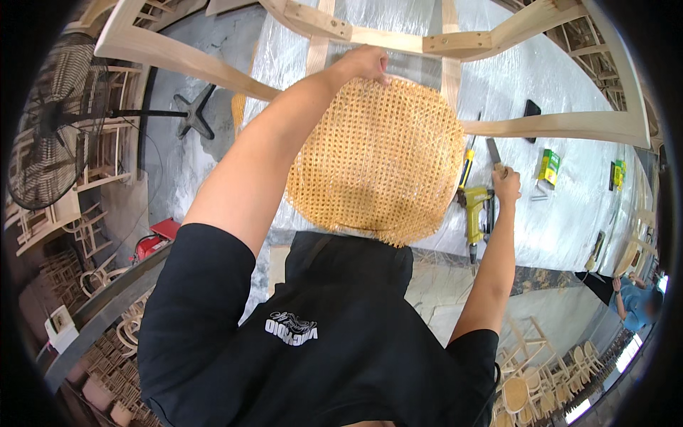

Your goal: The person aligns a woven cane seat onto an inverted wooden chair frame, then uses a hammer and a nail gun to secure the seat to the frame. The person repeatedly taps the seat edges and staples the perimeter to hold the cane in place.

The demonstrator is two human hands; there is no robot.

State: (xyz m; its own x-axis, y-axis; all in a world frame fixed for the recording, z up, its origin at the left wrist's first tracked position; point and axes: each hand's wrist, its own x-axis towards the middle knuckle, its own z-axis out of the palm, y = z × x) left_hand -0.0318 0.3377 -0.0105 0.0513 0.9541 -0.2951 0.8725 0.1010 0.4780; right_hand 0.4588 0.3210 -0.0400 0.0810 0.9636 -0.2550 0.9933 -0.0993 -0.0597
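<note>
A rounded woven cane panel (377, 156) with a frayed near edge lies in front of me, by the pale wooden chair frame (555, 129). My left hand (364, 62) is closed over the panel's far edge; part of its grip is hidden. Over to the right, my right hand (506, 186) is closed round the handle of a chisel (493, 151), whose flat grey blade points away from me. Just left of that hand lie a yellow-green staple gun (474, 213) and a yellow-and-black screwdriver (467, 166).
Plastic film covers the worktable (569, 220). To the right are a green-and-yellow box (548, 167), a dark phone (531, 119) and another small box (617, 175). A standing fan (50, 117) is at left. Another person (639, 302) is far right, near stacked chairs (541, 384).
</note>
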